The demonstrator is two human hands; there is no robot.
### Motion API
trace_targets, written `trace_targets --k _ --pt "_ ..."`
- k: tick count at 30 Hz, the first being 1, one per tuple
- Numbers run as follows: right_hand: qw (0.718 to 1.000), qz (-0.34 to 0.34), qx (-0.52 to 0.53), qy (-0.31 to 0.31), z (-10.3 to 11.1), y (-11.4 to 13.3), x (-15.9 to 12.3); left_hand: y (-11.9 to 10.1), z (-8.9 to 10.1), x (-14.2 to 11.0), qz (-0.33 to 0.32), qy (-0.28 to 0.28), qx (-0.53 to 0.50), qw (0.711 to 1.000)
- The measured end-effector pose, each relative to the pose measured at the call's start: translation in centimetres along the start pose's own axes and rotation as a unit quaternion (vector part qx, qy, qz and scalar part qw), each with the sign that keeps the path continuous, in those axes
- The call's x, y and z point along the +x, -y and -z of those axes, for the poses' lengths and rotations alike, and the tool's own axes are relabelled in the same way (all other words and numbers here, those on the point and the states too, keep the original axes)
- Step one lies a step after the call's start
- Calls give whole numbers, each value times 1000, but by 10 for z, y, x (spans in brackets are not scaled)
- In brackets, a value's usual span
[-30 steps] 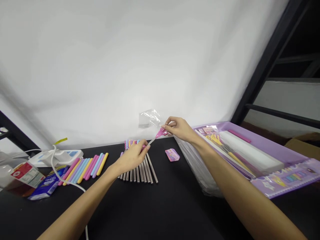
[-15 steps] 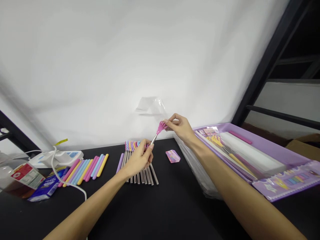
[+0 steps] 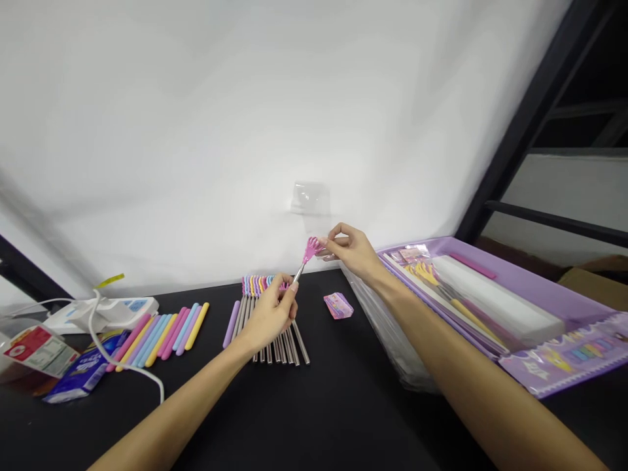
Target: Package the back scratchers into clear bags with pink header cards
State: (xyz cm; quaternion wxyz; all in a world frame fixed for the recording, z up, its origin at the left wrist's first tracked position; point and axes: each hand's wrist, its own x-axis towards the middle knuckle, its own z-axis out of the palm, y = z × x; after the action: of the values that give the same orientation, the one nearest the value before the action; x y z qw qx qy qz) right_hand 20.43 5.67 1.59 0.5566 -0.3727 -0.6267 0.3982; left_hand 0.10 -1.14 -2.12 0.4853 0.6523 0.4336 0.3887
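At the far left of the black tabletop (image 3: pixel 314 418) sits a carton with a red label (image 3: pixel 40 350), beside a blue packet (image 3: pixel 81 376) and a white power strip (image 3: pixel 101 314), whose white cable (image 3: pixel 128 369) curves across the table. Next lies a slanted row of pastel handles (image 3: pixel 159 337) in pink, yellow and blue, then a lilac handle (image 3: pixel 230 325) beside a row of steel rods (image 3: pixel 279 347), with small coloured claw heads (image 3: pixel 255 284) lined up beyond them. The left hand (image 3: pixel 269 314) is closed narrowly around a single steel rod (image 3: pixel 297 273), held in the air above that row. Its pink claw head (image 3: pixel 311 250) is pinched by the right hand (image 3: pixel 350 252), thumb and fingertips (image 3: pixel 321 241) close together. Farther right are a small pink packet (image 3: pixel 338 305), a stack of clear plastic bags (image 3: pixel 387 333), a purple tray (image 3: pixel 490 258) holding yellow-handled pieces (image 3: pixel 422 275), and a cardboard box (image 3: pixel 593 288)
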Motion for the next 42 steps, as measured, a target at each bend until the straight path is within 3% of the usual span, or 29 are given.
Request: trace_targets --k 3,8,15,21,25,28,34,38,42 --pt "1000 -10 -7 6 -3 0 -3 -1 -6 -2 6 -9 -12 1000" --pt "994 -53 92 -12 -12 -1 -7 -2 -12 -2 -2 -5 -75 997" --pt "978 -98 161 88 -17 5 -14 -11 -2 0 8 1 -106 994" --pt "984 -120 50 124 -8 0 -10 -14 15 0 55 68 -139 986" --pt "976 -144 32 160 1 7 -11 -14 18 1 44 90 -128 987" --pt "974 -162 77 141 6 14 -12 -15 20 2 34 90 -107 990" --pt "980 -128 123 89 0 12 -10 -19 25 -1 33 96 -61 993" --pt "993 -89 61 44 0 10 -8 -23 26 -3 43 105 -43 993" --pt "994 -71 5 78 5 13 -7 -27 26 -3 29 85 -15 996"
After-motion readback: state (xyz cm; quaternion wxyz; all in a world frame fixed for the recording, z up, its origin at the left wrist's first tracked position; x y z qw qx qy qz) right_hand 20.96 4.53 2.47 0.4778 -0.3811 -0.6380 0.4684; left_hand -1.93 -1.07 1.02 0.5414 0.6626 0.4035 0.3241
